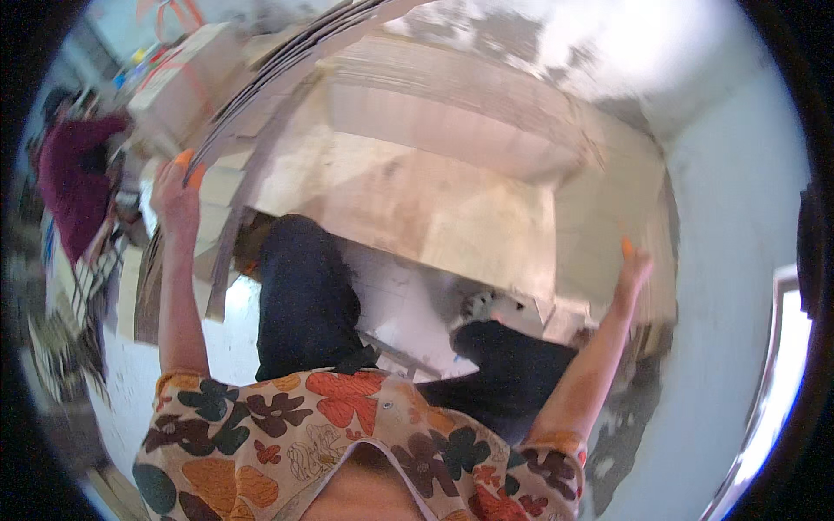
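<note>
My left hand (178, 198), with orange covers on its fingertips, is closed on the edge of several thin cardboard sheets (282, 65). The sheets stand up and curve away toward the far middle. Stretched out to the right, my right hand (637, 267) is curled, with an orange cover on the raised thumb. It is blurred in front of a brown cardboard panel (599, 217), and its fingers are partly hidden, so what it grips cannot be made out. Between my arms lies a wide, pale brown board surface (417, 204).
A cardboard stack (469, 74) lies along the far side, near a stained wall (734, 200) that continues down the right. At the far left, a person in a maroon top (74, 182) bends beside a large carton (187, 87). My dark-trousered legs are below the board.
</note>
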`<state>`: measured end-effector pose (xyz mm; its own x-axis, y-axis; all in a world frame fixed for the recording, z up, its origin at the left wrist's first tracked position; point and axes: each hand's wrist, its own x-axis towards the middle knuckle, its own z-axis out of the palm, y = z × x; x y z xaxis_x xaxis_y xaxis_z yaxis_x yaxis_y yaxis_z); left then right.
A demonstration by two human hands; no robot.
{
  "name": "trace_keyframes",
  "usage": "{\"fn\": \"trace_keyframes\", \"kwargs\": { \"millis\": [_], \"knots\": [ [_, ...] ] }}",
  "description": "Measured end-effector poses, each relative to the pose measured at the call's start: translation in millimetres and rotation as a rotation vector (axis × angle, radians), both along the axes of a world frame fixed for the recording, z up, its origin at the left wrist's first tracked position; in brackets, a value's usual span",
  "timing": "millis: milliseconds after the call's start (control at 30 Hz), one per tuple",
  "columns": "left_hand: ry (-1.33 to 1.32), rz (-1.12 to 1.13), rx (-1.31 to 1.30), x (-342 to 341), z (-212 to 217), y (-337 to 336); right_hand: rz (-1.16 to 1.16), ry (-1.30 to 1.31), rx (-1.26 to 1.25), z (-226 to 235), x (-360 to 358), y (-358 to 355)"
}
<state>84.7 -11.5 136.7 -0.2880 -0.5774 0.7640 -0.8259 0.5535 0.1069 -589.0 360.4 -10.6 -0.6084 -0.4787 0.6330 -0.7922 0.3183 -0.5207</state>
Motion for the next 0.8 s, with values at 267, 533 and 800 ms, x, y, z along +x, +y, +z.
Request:
{"fn": "trace_keyframes", "kwargs": {
  "millis": [267,533,800],
  "knots": [
    [-0.166,0.371,-0.109,37,-35,-35,-0.215,-0.253,0.186,11,21,-36],
    [-0.46,0.549,0.428,33,-94,-65,-0.238,-0.26,0.089,22,46,-40],
    [-0.066,-0.074,0.442,-76,-109,-59,-0.415,-0.042,0.317,53,71,-59]
  ]
}}
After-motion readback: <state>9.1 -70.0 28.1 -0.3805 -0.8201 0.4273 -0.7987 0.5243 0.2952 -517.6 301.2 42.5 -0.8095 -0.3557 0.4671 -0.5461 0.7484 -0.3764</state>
